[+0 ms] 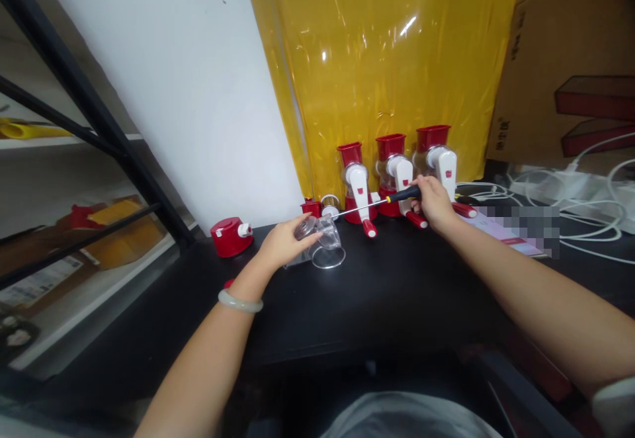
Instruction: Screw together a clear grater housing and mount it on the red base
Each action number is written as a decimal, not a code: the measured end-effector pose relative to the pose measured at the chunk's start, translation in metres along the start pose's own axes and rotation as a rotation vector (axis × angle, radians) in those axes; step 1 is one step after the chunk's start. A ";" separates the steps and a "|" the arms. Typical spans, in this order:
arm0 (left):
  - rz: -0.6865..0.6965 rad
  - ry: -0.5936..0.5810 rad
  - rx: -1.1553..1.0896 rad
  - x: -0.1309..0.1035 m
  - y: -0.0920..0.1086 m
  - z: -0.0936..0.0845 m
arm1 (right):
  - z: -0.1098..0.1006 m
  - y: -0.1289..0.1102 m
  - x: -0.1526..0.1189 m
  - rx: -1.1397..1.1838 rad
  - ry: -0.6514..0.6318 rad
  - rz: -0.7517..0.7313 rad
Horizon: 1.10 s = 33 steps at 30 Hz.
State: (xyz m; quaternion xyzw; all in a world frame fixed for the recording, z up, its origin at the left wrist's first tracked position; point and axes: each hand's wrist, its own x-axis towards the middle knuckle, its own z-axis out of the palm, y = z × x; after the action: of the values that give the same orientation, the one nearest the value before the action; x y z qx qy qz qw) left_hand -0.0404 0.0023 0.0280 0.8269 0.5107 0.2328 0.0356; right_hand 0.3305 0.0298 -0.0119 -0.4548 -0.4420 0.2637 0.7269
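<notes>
My left hand [286, 245] grips a clear plastic housing [327, 243] above the black table, its round opening facing down toward me. In my right hand [433, 205] is a screwdriver [404, 194] with a black and yellow handle. Its long metal shaft points left, and the tip meets or nearly meets the upper part of the housing. A red base [231, 237] with a white knob lies left of my left hand. Behind the housing are a metal drum [330, 206] and a small red part [311, 208].
Three red and white hand-cranked graters [358, 186] stand at the back before a yellow plastic curtain [397, 47]. White cables [590, 200] and a flat printed sheet [506, 229] lie at the right. A black-framed shelf [74, 127] stands at the left.
</notes>
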 end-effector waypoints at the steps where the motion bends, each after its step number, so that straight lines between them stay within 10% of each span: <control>1: 0.000 0.002 -0.001 0.000 0.000 0.000 | 0.000 0.000 0.000 0.015 0.002 0.011; 33: 0.011 0.014 -0.007 0.000 -0.002 0.001 | -0.001 -0.001 -0.001 -0.063 0.036 -0.022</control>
State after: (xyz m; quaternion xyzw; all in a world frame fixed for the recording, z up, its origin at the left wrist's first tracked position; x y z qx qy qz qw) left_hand -0.0420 0.0031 0.0262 0.8278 0.5057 0.2407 0.0335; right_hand 0.3307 0.0277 -0.0117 -0.4774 -0.4420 0.2334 0.7227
